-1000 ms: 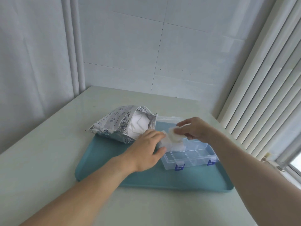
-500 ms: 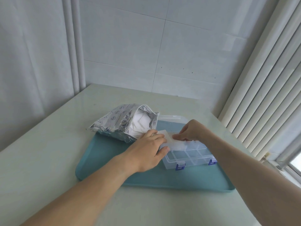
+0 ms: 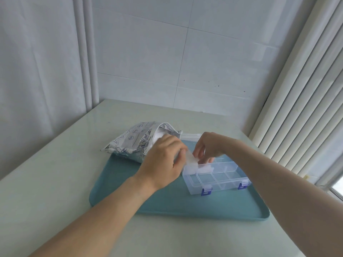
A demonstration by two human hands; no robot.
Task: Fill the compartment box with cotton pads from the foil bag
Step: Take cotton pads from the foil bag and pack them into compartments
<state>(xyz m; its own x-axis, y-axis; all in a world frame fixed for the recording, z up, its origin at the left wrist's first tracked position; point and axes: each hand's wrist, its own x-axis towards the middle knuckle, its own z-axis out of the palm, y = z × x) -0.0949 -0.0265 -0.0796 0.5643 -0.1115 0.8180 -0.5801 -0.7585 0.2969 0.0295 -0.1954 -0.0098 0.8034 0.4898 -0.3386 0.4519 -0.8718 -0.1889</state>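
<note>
Along your left ran a pale curtain (image 3: 42, 71) in soft folds, meeting a white tiled wall (image 3: 167, 62) at the far corner of the room. Below them the worktop (image 3: 55, 173) was a pale, faintly glossy greenish-white slab, and on it lay a teal tray (image 3: 167, 203) with rounded corners.

At the tray's far left corner the foil bag (image 3: 133, 143) lay on its side, partly overhanging the tray's edge, its mouth open toward the right with white cotton showing inside. Its silver skin carried dark printed marks and round logos, too small and creased for you to read.

Your left hand (image 3: 163, 162) hovered just in front of the bag's mouth, fingers curled around white cotton pads (image 3: 191, 160) at the left end of the box. Your right hand (image 3: 209, 147) came in from the right, its fingers bent down and pinching the same pads from the other side, directly over the box's far left compartment.

The clear compartment box (image 3: 217, 177) sat open toward the tray's far right, two blue latches (image 3: 206, 191) on its near wall. White cotton filled its far left cells; the near row looked bare. Its lid (image 3: 191, 135) lay back behind your hands.

On your right hung white vertical blinds (image 3: 306, 89), with a strip of window frame in the lower corner.
</note>
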